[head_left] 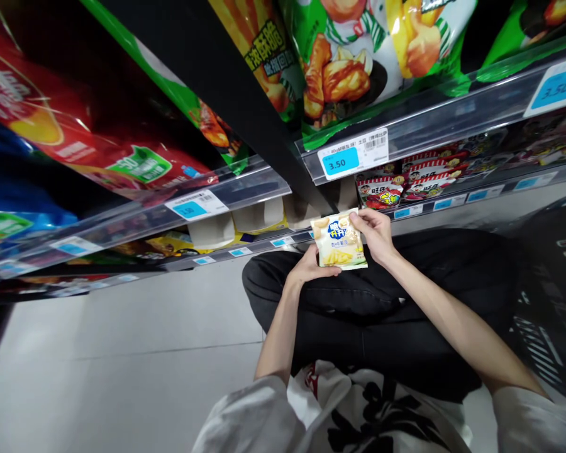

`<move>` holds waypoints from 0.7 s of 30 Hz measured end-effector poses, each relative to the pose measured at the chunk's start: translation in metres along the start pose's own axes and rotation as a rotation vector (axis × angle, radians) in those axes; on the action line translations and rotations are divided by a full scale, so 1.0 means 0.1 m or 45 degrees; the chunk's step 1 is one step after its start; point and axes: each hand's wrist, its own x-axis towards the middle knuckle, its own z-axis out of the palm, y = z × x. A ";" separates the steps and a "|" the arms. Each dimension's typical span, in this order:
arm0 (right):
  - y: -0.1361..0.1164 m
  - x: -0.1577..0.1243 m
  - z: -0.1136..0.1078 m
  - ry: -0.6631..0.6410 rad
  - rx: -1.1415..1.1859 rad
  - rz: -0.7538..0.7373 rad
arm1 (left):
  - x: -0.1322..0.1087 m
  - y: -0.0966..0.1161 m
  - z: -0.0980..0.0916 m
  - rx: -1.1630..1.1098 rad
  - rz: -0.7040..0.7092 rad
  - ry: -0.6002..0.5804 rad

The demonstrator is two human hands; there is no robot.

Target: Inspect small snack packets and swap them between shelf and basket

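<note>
A small pale-yellow snack packet (338, 242) with a blue logo is held between both my hands over my lap, close to the lowest shelf. My left hand (310, 267) grips its lower left corner from below, fingers closed under it. My right hand (376, 233) pinches its upper right edge, fingers curled round the packet. I am crouched or seated on the floor in black trousers (387, 314) in front of the store shelving.
Shelves (245, 189) of big crisp bags rise above: red bags (75, 132) at left, green ones (358, 56) at right, with blue price tags (353, 154) reading 3.50. Small red snack packs (405, 182) fill the low right shelf. A dark basket (551, 302) stands at right. Grey tiled floor (122, 352) at left.
</note>
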 end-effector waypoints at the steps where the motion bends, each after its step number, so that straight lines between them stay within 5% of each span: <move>1: 0.00 0.00 0.00 0.009 0.024 0.018 | 0.01 0.01 0.01 -0.005 0.025 -0.002; 10: -0.10 0.01 0.05 0.066 0.152 0.163 | 0.10 -0.04 0.04 -0.058 0.143 -0.269; 21: -0.03 0.03 0.03 0.152 0.236 0.210 | 0.11 -0.02 0.05 -0.058 0.148 -0.114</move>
